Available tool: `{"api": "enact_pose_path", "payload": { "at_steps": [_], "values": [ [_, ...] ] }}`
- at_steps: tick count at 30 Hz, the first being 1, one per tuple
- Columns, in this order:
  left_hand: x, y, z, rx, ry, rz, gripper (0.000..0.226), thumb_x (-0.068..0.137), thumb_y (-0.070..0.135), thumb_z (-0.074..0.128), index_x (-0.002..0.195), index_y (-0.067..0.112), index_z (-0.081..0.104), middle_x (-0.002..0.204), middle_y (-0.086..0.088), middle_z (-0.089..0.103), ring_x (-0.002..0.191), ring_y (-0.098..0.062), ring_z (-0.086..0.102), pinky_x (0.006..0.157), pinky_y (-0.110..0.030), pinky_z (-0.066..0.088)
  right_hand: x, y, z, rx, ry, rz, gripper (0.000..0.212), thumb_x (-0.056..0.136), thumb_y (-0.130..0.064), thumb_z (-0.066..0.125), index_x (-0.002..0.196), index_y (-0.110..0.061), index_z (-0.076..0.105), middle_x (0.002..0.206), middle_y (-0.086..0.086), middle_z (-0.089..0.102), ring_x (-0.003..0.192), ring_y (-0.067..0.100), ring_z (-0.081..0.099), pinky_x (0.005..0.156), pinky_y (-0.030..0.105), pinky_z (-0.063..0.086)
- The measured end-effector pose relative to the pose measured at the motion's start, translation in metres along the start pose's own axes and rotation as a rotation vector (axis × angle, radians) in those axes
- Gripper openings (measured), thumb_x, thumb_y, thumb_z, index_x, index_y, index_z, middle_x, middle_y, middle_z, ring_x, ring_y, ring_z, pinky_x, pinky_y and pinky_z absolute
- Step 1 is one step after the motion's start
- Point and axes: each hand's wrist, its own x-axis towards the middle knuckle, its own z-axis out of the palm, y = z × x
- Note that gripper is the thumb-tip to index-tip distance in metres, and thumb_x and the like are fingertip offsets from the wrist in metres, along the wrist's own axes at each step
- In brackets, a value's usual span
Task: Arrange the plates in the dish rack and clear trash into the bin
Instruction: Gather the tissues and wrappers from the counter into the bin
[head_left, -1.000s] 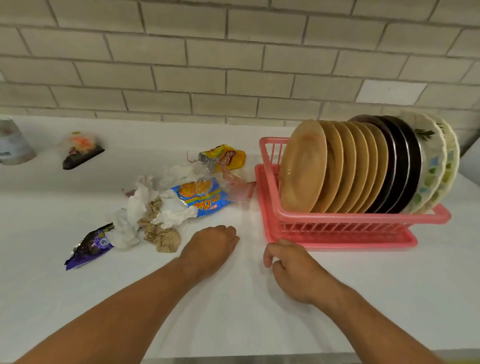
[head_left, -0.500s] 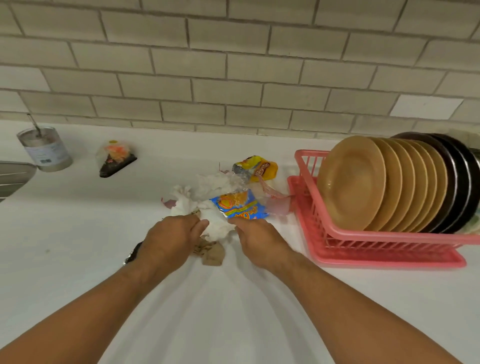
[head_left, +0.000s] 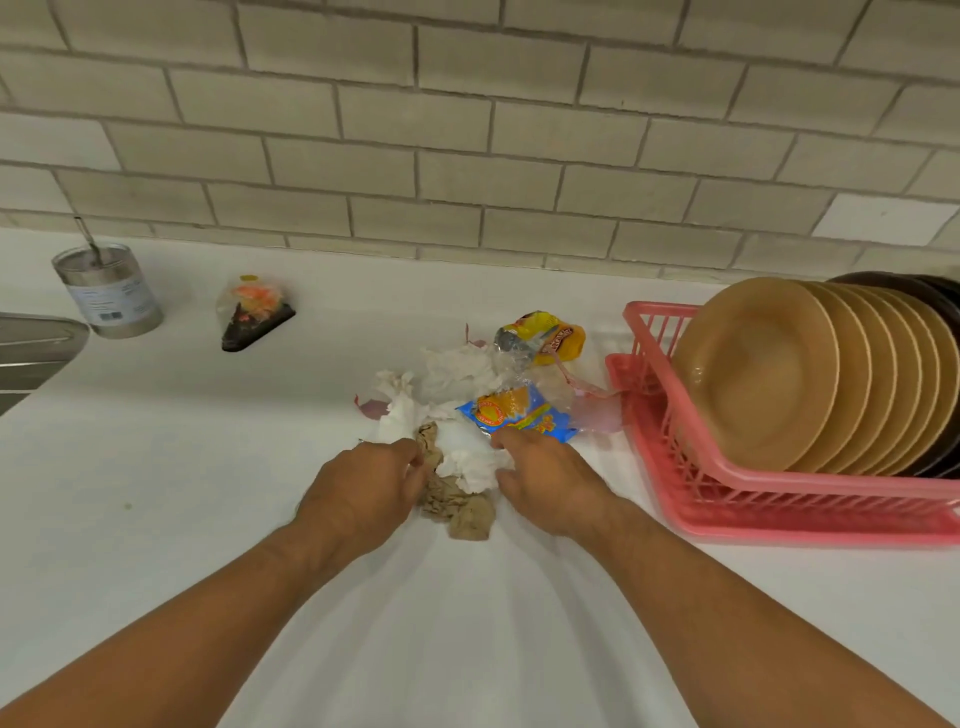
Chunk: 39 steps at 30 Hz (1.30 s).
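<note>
View from my head over the white countertop (head_left: 156, 467). The pink dish rack (head_left: 810, 499) stands at my right with the plates (head_left: 758, 374) upright in a close row, tan ones in front and dark ones behind. I see no plate lying loose, so I judge that half of the task done. The trash heap (head_left: 467, 395) lies just left of the rack and is not yet cleared. It is made up of white tissue (head_left: 475, 470), crumpled brown paper (head_left: 457, 506), a blue wrapper (head_left: 519, 413) and a yellow wrapper (head_left: 550, 338). No bin is in view. Both my hands are at the near edge of the heap, one on each side. My left hand (head_left: 363, 493) has its fingers curled in on the crumpled brown paper. My right hand (head_left: 550, 483) is half closed, thumb and forefinger curled around the white tissue, with the forefinger tip touching the blue wrapper. Nothing is lifted off the surface.
</note>
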Motion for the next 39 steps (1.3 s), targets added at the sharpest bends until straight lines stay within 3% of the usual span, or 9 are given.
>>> {"api": "enact_pose_path", "payload": {
  "at_steps": [2, 4, 7, 14, 23, 28, 32, 36, 39],
  "values": [
    [0.003, 0.004, 0.002, 0.007, -0.005, 0.026, 0.030, 0.098, 0.044, 0.038, 0.113, 0.026, 0.057, 0.082, 0.001, 0.062, 0.083, -0.021, 0.060, 0.068, -0.030, 0.047, 0.000, 0.000, 0.001, 0.002, -0.111, 0.028, 0.056, 0.093, -0.031, 0.052, 0.147, -0.027, 0.034, 0.137, 0.003, 0.048, 0.124, 0.028, 0.049, 0.094, 0.034, 0.044],
    [0.005, 0.006, 0.003, -0.004, 0.001, 0.035, 0.029, 0.098, 0.042, 0.039, 0.114, 0.027, 0.057, 0.087, -0.001, 0.066, 0.084, -0.023, 0.061, 0.069, -0.030, 0.046, 0.003, -0.002, 0.008, -0.111, -0.150, 0.035, 0.045, 0.097, -0.032, 0.048, 0.141, -0.027, 0.044, 0.133, 0.007, 0.049, 0.121, 0.030, 0.050, 0.093, 0.038, 0.047],
    [0.005, 0.005, 0.004, -0.024, 0.010, 0.028, 0.027, 0.097, 0.042, 0.040, 0.113, 0.028, 0.058, 0.087, 0.000, 0.067, 0.083, -0.022, 0.061, 0.069, -0.029, 0.047, 0.005, -0.006, 0.010, -0.140, -0.029, -0.009, 0.026, 0.101, -0.028, 0.043, 0.115, -0.015, 0.060, 0.119, 0.009, 0.054, 0.107, 0.030, 0.055, 0.081, 0.037, 0.048],
    [0.009, 0.005, 0.003, -0.023, 0.034, 0.022, 0.025, 0.098, 0.039, 0.040, 0.112, 0.029, 0.058, 0.091, 0.002, 0.067, 0.085, -0.020, 0.061, 0.070, -0.029, 0.046, -0.006, -0.003, -0.021, 0.119, 0.219, -0.025, 0.016, 0.094, -0.024, 0.050, 0.083, -0.012, 0.051, 0.091, -0.002, 0.047, 0.083, 0.022, 0.049, 0.065, 0.033, 0.040],
    [0.009, 0.033, 0.011, 0.017, -0.104, 0.028, 0.032, 0.093, 0.047, 0.046, 0.116, 0.029, 0.057, 0.111, 0.002, 0.065, 0.098, -0.021, 0.059, 0.079, -0.030, 0.046, -0.020, 0.012, -0.034, 0.293, 0.217, 0.127, 0.014, 0.091, -0.008, 0.043, 0.098, -0.020, 0.046, 0.089, 0.005, 0.058, 0.074, 0.025, 0.053, 0.058, 0.033, 0.039],
    [0.002, 0.045, 0.023, 0.106, -0.280, 0.014, 0.064, 0.077, 0.066, 0.057, 0.127, 0.028, 0.048, 0.124, 0.004, 0.054, 0.109, -0.020, 0.056, 0.086, -0.032, 0.047, -0.035, 0.028, -0.036, 0.264, 0.204, 0.105, 0.025, 0.098, -0.033, 0.045, 0.119, -0.026, 0.057, 0.109, 0.004, 0.062, 0.100, 0.024, 0.057, 0.077, 0.031, 0.043],
    [0.000, 0.050, 0.039, 0.189, -0.244, 0.023, 0.039, 0.089, 0.057, 0.047, 0.102, 0.021, 0.054, 0.119, 0.001, 0.055, 0.103, -0.020, 0.055, 0.075, -0.030, 0.043, -0.051, 0.039, -0.036, 0.219, 0.057, 0.176, 0.036, 0.078, -0.061, 0.067, 0.098, -0.032, 0.059, 0.111, -0.005, 0.056, 0.098, 0.014, 0.051, 0.075, 0.028, 0.040],
    [-0.007, 0.058, 0.049, 0.200, -0.190, 0.089, 0.036, 0.098, 0.043, 0.040, 0.117, 0.018, 0.055, 0.125, -0.002, 0.049, 0.105, -0.022, 0.055, 0.078, -0.032, 0.045, -0.063, 0.048, -0.034, 0.200, -0.008, 0.197, 0.013, 0.087, -0.024, 0.063, 0.080, -0.023, 0.052, 0.093, 0.000, 0.058, 0.081, 0.020, 0.057, 0.052, 0.023, 0.039],
    [-0.009, 0.064, 0.050, 0.141, -0.132, 0.098, 0.036, 0.096, 0.042, 0.042, 0.118, 0.017, 0.057, 0.114, -0.002, 0.045, 0.098, -0.020, 0.053, 0.076, -0.033, 0.046, -0.069, 0.055, -0.033, 0.258, 0.017, 0.218, 0.018, 0.085, -0.003, 0.050, 0.081, -0.020, 0.054, 0.088, 0.002, 0.060, 0.078, 0.023, 0.062, 0.049, 0.024, 0.042]
  ]
}}
